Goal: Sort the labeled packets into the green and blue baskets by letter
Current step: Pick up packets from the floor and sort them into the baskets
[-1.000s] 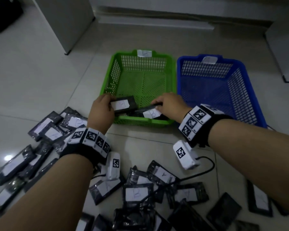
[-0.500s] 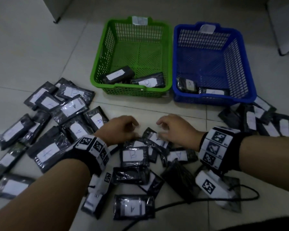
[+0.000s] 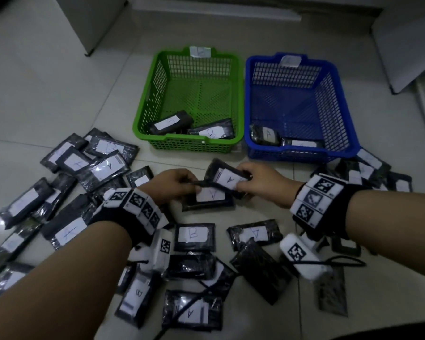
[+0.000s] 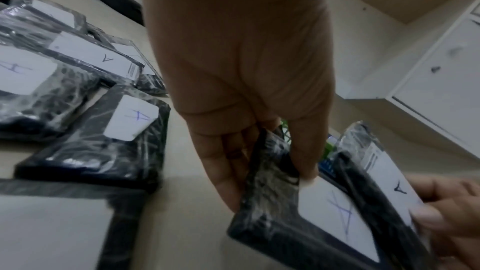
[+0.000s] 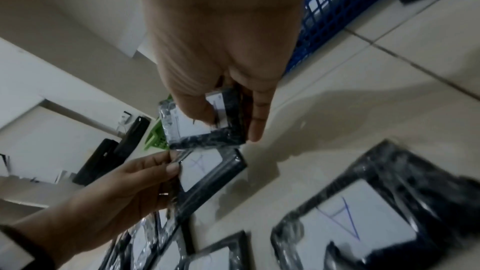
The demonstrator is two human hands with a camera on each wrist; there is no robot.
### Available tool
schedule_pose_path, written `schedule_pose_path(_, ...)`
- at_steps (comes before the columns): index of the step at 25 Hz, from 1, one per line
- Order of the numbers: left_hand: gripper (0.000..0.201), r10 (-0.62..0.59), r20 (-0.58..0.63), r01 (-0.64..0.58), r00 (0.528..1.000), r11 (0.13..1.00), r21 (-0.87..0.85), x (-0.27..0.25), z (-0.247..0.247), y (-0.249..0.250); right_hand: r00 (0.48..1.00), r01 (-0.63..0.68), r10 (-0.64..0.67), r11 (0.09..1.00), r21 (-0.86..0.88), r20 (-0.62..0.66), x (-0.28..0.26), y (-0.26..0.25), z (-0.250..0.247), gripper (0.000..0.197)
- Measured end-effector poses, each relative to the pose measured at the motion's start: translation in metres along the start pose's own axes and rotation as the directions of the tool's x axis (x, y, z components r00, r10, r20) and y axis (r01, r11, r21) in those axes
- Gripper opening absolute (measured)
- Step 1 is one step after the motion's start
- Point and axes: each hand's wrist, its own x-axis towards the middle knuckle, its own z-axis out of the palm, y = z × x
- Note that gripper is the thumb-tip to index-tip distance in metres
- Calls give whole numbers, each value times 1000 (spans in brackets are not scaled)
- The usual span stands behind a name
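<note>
Head view: perhaps overlapping packets [image 3: 194, 238] around hands.

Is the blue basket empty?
No. The blue basket holds two packets, one marked A, at its near wall.

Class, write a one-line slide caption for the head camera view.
Each hand, left hand and right hand, lifts an A-labelled packet from the floor pile before the green basket and blue basket.

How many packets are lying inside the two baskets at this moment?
4. Two lie in the green basket, at its near wall: one near-left, one near-right. Two lie in the blue basket, at its near-left corner and beside it. More may be hidden behind the near walls.
</note>
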Motion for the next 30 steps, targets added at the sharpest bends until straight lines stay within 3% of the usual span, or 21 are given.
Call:
schedule_pose_path(2, 7, 8, -35, -15, 999, 982, -186, 3, -1, 16, 994, 29, -19, 996, 83, -109, -2, -6, -17, 19)
schedule_pose_path(4, 9, 38, -76, -56, 996, 964, -259, 7, 0, 33, 966, 72, -48, 994, 87, -255, -4, -8, -34, 17)
schedule_pose_path(7, 20, 140, -120, -172, 983, 932, -318, 16, 5, 60, 881, 113, -63, 990, 79, -468, -2, -3, -65, 17)
schedule_pose_path(10, 31, 236, -274, -331, 932, 863, -382, 29, 14, 89, 776, 130, -27, 985, 117, -630, 7, 14, -107, 32)
schedule_pose_path(13, 31, 217, -411, -390, 886, 828, -402, 51, 28, 114, 714, 3, 36, 999, 54, -699, 15, 41, -147, 31)
schedule_pose_path(16, 32, 240, -489, -380, 839, 901, -210, 79, 47, 127, 685, -105, 95, 994, 31, -722, 20, 65, -174, 27)
schedule_pose_path(19, 31, 358, -436, -348, 826, 932, 106, 100, 63, 137, 683, -133, 160, 987, 94, -713, 28, 82, -186, 25)
schedule_pose_path(24, 27, 482, -274, -334, 832, 830, 447, 130, 81, 151, 774, -124, 173, 985, 121, -609, 40, 102, -189, 33)
schedule_pose_path(27, 30, 537, -241, -310, 809, 737, 601, 143, 82, 151, 831, -167, 132, 986, -16, -541, 36, 102, -188, 44)
schedule_pose_path(29, 27, 596, -269, -329, 757, 703, 630, 140, 93, 153, 810, -142, 88, 989, -49, -580, 19, 101, -186, 35)
schedule_pose_path(30, 23, 639, -268, -385, 721, 692, 611, 136, 102, 157, 775, -104, 59, 994, -34, -629, 6, 100, -183, 30)
